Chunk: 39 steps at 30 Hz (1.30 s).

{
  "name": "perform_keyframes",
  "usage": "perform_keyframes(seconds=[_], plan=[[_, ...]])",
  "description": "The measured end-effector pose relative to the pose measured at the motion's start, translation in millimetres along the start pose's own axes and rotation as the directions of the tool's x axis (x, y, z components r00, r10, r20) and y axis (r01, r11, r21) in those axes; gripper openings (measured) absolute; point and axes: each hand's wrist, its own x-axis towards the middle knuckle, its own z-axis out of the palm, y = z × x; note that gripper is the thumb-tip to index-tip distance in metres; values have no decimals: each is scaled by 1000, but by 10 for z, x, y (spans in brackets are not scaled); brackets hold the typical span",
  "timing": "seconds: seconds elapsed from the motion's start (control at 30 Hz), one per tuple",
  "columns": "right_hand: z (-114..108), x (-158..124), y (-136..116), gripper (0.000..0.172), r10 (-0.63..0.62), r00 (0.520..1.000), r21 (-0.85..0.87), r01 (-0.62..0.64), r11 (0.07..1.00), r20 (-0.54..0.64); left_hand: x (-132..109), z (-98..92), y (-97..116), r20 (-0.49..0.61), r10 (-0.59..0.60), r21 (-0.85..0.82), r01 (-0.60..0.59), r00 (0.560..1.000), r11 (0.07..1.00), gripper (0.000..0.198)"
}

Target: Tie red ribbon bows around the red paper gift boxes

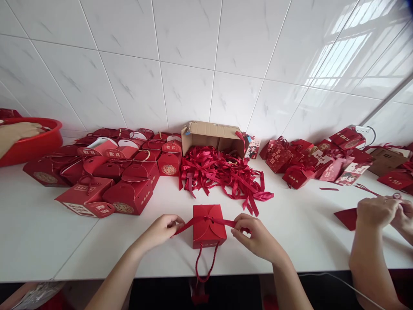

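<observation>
A small red gift box stands on the white table in front of me, its rounded top flaps folded together. A red ribbon crosses the top and is knotted at the middle. My left hand pinches one ribbon end to the left of the box. On the other side, my right hand pinches the opposite end, so the ribbon is stretched out both ways. A twisted red cord handle hangs from the box's near side over the table edge.
Loose red ribbons spill from a cardboard box by the wall. Red boxes are crowded at left, beside a red basin with someone's hand in it. More gift boxes stand at right, near a co-worker's hands.
</observation>
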Motion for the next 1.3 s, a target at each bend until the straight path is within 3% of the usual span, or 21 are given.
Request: perform_keyframes(seconds=[0.1, 0.2, 0.27, 0.33, 0.4, 0.47, 0.53, 0.6, 0.67, 0.77, 1.03, 1.3], plan=[[108, 49, 65, 28, 7, 981, -98, -26, 995, -193, -51, -55, 89, 193, -16, -29, 22, 981, 999, 24], [276, 167, 133, 28, -19, 879, -98, -31, 995, -476, -85, -35, 183, 272, 41, -137, -3, 961, 991, 27], [360, 237, 127, 28, -23, 787, -44, -5, 999, -616, -94, 29, 231, 257, 90, -230, -29, 962, 973, 32], [407, 278, 66, 28, 19, 760, 71, 36, 997, -650, -100, 134, 283, 148, 121, -306, -71, 982, 950, 39], [428, 293, -37, 27, 58, 827, 217, 79, 973, -560, -109, 269, 346, -18, 139, -302, -138, 990, 943, 41], [441, 300, -154, 24, 51, 918, 343, 95, 935, -393, -119, 412, 402, -177, 224, -162, -252, 959, 954, 34], [458, 311, -253, 19, 31, 966, 410, 80, 908, -256, -127, 542, 428, -295, 386, 85, -379, 874, 922, 26], [478, 327, -315, 16, 40, 981, 411, 42, 911, -188, -127, 636, 416, -332, 538, 284, -462, 775, 840, 26], [489, 341, -337, 12, 59, 984, 366, 7, 931, -170, -118, 681, 381, -320, 624, 376, -509, 712, 774, 30], [473, 352, -330, 6, 46, 990, 300, -4, 954, -134, -94, 659, 334, -245, 691, 423, -566, 680, 707, 31], [322, 394, -277, 7, 41, 996, 274, -62, 960, 84, 3, 430, 299, 13, 755, 405, -694, 656, 595, 28], [290, 412, -260, 9, 38, 992, 277, -72, 958, 124, 67, 434, 310, 10, 744, 379, -691, 668, 615, 18]])
